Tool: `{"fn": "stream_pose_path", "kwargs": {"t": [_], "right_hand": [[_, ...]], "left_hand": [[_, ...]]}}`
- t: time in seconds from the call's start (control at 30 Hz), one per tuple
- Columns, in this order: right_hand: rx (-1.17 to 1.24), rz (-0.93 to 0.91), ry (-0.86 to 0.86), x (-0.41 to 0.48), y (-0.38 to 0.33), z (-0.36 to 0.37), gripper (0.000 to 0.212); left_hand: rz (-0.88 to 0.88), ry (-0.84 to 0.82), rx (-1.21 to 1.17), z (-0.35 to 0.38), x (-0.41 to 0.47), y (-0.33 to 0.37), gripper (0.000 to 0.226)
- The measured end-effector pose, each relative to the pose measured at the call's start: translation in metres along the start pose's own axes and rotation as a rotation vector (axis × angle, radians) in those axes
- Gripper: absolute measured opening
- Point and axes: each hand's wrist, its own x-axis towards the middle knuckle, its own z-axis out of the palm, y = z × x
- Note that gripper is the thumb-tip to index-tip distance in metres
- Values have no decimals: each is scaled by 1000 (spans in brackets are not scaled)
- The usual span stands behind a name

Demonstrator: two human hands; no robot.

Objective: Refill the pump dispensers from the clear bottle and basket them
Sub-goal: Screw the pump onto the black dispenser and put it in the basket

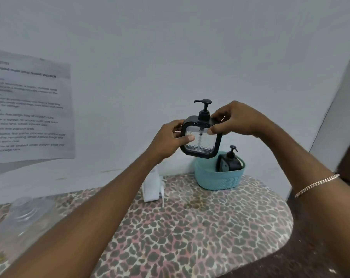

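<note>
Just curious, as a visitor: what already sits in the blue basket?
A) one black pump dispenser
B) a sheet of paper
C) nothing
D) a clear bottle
A: one black pump dispenser stands inside the blue basket, while the left hand and right hand hold a second dispenser in the air.

Both arms are held forward and raised. A pump dispenser (201, 144) is gripped at its left edge by the left hand (171, 138), thumb on the front, and pinched at its upper right corner by the right hand (237, 119).
</note>
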Motion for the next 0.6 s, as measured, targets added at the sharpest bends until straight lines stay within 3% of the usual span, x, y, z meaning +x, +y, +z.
{"fn": "stream_pose_path", "kwargs": {"t": [0.33, 0.6], "right_hand": [[-151, 190, 249, 35, 60, 6, 35], [-223, 334, 358, 37, 104, 66, 47]], "left_hand": [[-123, 42, 154, 49, 88, -38, 35], [-242, -11, 236, 90, 91, -91, 47]]}}
